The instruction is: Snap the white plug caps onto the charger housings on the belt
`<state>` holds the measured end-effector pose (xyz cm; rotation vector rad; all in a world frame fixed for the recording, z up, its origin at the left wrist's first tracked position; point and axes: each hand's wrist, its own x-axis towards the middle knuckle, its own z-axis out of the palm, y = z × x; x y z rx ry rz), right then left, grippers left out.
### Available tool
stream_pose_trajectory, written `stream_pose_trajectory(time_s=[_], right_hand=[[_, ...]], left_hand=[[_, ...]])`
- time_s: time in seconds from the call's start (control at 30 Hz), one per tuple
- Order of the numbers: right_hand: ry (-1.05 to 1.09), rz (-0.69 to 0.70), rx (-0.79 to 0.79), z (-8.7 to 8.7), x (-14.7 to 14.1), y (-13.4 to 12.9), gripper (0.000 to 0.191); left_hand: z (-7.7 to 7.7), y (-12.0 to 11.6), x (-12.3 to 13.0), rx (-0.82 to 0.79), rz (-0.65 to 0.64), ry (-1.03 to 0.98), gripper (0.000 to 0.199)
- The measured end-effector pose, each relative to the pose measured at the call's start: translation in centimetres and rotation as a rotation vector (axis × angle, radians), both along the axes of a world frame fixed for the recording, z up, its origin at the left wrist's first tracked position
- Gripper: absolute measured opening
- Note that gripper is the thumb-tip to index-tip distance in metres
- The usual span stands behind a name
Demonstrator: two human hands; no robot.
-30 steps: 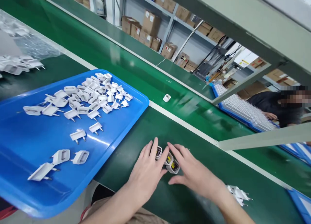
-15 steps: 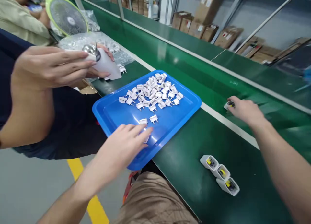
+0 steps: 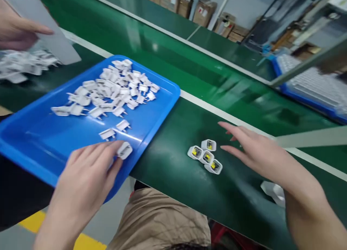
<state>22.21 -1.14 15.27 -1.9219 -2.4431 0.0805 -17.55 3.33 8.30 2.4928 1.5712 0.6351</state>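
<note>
Between the fingertips of my left hand (image 3: 89, 170) is a white plug piece (image 3: 124, 150), held over the near right part of the blue tray (image 3: 168, 98). Many white plug pieces (image 3: 108, 87) with pins lie heaped in the tray, and two sit apart near my fingers. My right hand (image 3: 249, 145) hovers over the green table, fingers apart and nothing between them. Just left of it, several white housings (image 3: 207, 156) with yellow and dark parts inside stand touching one another. Another white piece (image 3: 273, 192) lies partly hidden by my right wrist.
At the upper left, another person's hand (image 3: 18, 29) holds a white panel (image 3: 56, 36) above more loose plugs (image 3: 27, 63). A green belt (image 3: 200, 72) runs behind the tray. A blue-edged tray (image 3: 311, 87) and a pale post (image 3: 311, 138) are at the right.
The view has swung right. My left hand has taken a plug piece. My right hand has let go of its housing, which now stands with the others, and has drawn back with open fingers.
</note>
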Motion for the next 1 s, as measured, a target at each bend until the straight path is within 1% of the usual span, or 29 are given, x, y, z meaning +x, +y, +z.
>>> stream_pose_trajectory(time_s=[0.03,0.07,0.1,0.13,0.2,0.23,0.27,0.33,0.37,0.43,0.5,0.57,0.63,0.73,0.83,0.93,1.0], right_hand=[[0.025,-0.041,0.067,0.7,-0.5,-0.9,0.053],[0.074,-0.049,0.103,1.3,-1.2,-1.7,0.052],[0.138,-0.022,0.108,1.6,-2.0,-2.3,0.050],[0.199,0.024,0.095,1.7,-2.8,-2.9,0.047],[0.292,0.142,0.021,1.2,-4.0,-3.7,0.045],[0.327,0.177,0.000,0.6,-4.2,-3.9,0.044],[0.361,0.186,0.008,-0.1,-4.2,-4.1,0.043],[0.448,0.139,0.108,-1.5,-3.1,-4.3,0.040],[0.499,0.091,0.170,-2.3,-2.3,-4.4,0.037],[0.660,-0.045,0.239,-3.8,-0.4,-4.3,0.029],[0.910,-0.196,0.211,-5.5,1.3,-4.0,0.026],[1.141,-0.306,0.142,-7.2,2.4,-3.6,0.028],[1.283,-0.357,0.077,-8.8,2.8,-3.1,0.027],[1.438,-0.368,0.030,-10.3,2.6,-2.6,0.025],[1.482,-0.356,0.038,-10.6,2.1,-2.6,0.027],[1.387,-0.376,0.078,-10.4,2.1,-2.8,0.027],[1.311,-0.407,0.136,-10.4,2.4,-2.9,0.027]], left_hand=[[0.3,-0.3,1.1,0.010,0.030,-0.058,0.037],[0.6,-0.8,2.6,0.016,0.032,-0.114,0.035],[0.9,-1.3,4.4,0.003,-0.003,-0.173,0.033],[1.2,-1.9,6.6,-0.025,-0.074,-0.237,0.029],[1.4,-2.9,11.2,-0.169,-0.284,-0.407,0.023],[1.4,-3.1,13.3,-0.237,-0.352,-0.499,0.022],[1.3,-3.2,15.2,-0.303,-0.398,-0.571,0.023],[0.9,-2.7,17.9,-0.416,-0.464,-0.643,0.031],[0.6,-2.3,18.6,-0.444,-0.486,-0.635,0.037],[0.1,-1.1,19.4,-0.424,-0.517,-0.532,0.048],[-0.4,0.1,19.8,-0.343,-0.532,-0.364,0.049],[-0.8,1.0,20.2,-0.320,-0.564,-0.219,0.041],[-1.0,1.3,20.7,-0.367,-0.569,-0.153,0.034],[-0.8,1.3,21.7,-0.463,-0.500,-0.131,0.026],[-0.1,1.4,22.9,-0.535,-0.443,-0.088,0.017],[0.4,2.1,24.3,-0.565,-0.445,-0.016,0.013],[0.5,2.8,25.3,-0.548,-0.463,0.030,0.013]])
